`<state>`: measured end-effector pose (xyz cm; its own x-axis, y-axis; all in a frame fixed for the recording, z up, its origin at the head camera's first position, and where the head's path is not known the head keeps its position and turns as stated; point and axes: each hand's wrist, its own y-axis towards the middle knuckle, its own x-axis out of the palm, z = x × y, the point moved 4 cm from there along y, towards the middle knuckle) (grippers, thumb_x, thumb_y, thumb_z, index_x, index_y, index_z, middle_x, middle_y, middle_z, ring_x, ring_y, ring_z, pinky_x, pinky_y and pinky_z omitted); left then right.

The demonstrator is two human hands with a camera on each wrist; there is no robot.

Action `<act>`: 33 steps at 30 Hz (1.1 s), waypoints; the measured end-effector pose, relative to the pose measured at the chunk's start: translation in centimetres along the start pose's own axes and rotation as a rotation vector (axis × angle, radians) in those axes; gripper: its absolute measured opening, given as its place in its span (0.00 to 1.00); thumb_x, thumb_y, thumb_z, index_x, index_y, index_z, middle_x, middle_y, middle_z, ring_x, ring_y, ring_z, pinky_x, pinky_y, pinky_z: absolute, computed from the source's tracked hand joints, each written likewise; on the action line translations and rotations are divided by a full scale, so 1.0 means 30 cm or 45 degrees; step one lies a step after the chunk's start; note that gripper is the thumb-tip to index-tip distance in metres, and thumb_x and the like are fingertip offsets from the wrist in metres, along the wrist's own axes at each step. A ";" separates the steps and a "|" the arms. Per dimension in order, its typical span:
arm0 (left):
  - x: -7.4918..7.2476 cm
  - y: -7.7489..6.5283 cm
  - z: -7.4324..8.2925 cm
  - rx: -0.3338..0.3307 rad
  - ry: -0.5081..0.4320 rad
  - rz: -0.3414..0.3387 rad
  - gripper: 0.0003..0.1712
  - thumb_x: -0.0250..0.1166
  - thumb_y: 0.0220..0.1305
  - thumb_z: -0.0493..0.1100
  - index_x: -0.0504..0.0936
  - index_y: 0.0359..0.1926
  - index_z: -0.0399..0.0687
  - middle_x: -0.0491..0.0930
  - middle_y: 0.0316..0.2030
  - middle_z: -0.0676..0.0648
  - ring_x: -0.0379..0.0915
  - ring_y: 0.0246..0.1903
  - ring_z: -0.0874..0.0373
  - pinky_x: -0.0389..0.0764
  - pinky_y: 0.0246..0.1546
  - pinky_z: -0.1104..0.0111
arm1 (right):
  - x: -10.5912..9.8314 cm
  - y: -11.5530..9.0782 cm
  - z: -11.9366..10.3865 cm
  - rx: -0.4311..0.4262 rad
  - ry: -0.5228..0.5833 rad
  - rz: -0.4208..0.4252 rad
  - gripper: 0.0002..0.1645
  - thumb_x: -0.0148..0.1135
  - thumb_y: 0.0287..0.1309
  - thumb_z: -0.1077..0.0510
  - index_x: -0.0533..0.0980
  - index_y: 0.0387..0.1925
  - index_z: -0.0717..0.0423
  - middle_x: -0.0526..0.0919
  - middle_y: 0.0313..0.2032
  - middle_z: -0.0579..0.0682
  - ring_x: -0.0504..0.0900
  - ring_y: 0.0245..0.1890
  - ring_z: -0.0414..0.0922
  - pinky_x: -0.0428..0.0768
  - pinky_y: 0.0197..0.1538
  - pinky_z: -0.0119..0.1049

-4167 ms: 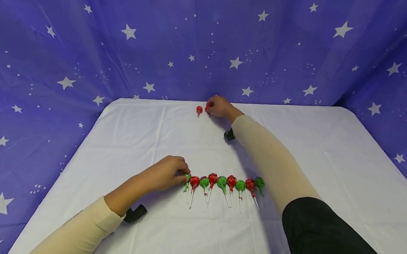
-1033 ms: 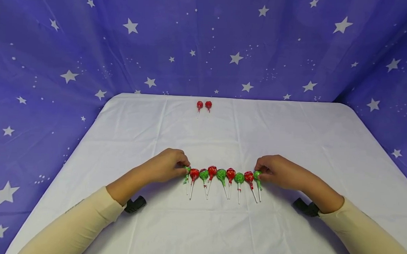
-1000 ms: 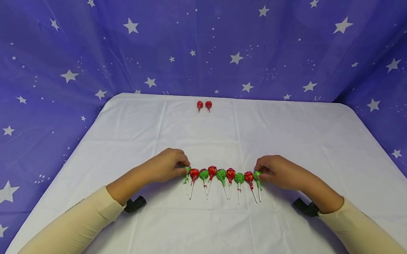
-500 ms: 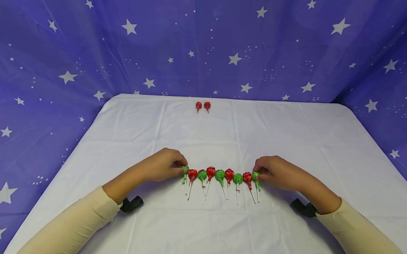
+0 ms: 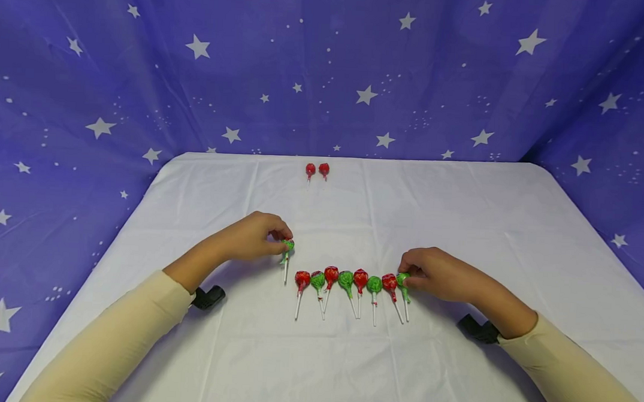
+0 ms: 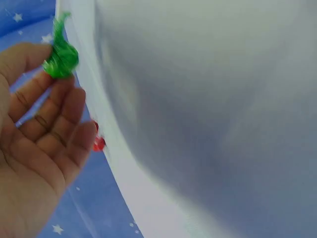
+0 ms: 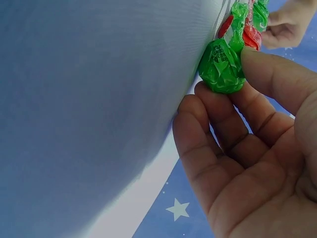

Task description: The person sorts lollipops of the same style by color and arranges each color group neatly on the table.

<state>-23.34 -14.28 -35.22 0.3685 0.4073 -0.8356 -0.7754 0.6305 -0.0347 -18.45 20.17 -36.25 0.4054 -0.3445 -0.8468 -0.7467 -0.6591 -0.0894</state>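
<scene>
My left hand (image 5: 252,236) pinches a green-wrapped lollipop (image 5: 288,245) by its head, above and left of the row, its white stick pointing down. In the left wrist view, thumb and fingertips grip this green lollipop (image 6: 62,60) off the cloth. At the row's right end my right hand (image 5: 437,274) pinches another green lollipop (image 5: 403,280) by the head; the right wrist view shows its wrapper (image 7: 222,67) between thumb and fingers. Between the hands lies a row of alternating red and green lollipops, from a red lollipop (image 5: 302,279) at the left to a red one (image 5: 389,282) beside my right fingertips.
Two red lollipops (image 5: 310,169) lie side by side near the far edge of the white-covered table (image 5: 441,200). A purple star-printed curtain (image 5: 328,63) hangs behind and at both sides. Black wrist devices (image 5: 208,297) sit under both wrists.
My left hand has lifted the green lollipop from the row's left end and moved it up and away. Earlier, my right hand came from the far red pair to the row's right-end green lollipop.
</scene>
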 end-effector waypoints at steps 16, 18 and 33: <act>-0.102 0.220 -0.104 -0.117 -0.111 0.090 0.13 0.69 0.62 0.40 0.85 0.47 0.42 0.84 0.42 0.48 0.76 0.46 0.52 0.76 0.50 0.58 | -0.002 -0.007 0.001 0.025 -0.012 0.001 0.08 0.67 0.58 0.65 0.78 0.35 0.50 0.76 0.30 0.38 0.72 0.32 0.38 0.75 0.37 0.35; -0.104 0.243 -0.118 -0.154 -0.137 0.099 0.13 0.69 0.63 0.41 0.86 0.48 0.42 0.84 0.42 0.47 0.76 0.46 0.52 0.76 0.50 0.59 | -0.001 -0.007 0.002 0.032 -0.011 0.001 0.08 0.67 0.58 0.65 0.78 0.35 0.50 0.76 0.30 0.38 0.72 0.31 0.39 0.75 0.37 0.35; -0.060 0.341 -0.224 -0.305 -0.266 0.130 0.18 0.66 0.67 0.42 0.83 0.55 0.41 0.83 0.49 0.44 0.75 0.49 0.52 0.75 0.51 0.60 | 0.002 0.000 0.004 0.025 0.007 -0.012 0.07 0.67 0.59 0.64 0.78 0.35 0.49 0.76 0.30 0.38 0.72 0.32 0.38 0.74 0.37 0.35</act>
<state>-35.39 -13.02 -37.75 0.3608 0.6028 -0.7116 -0.9032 0.4160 -0.1055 -18.50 20.22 -36.35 0.4153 -0.3422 -0.8429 -0.7531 -0.6490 -0.1076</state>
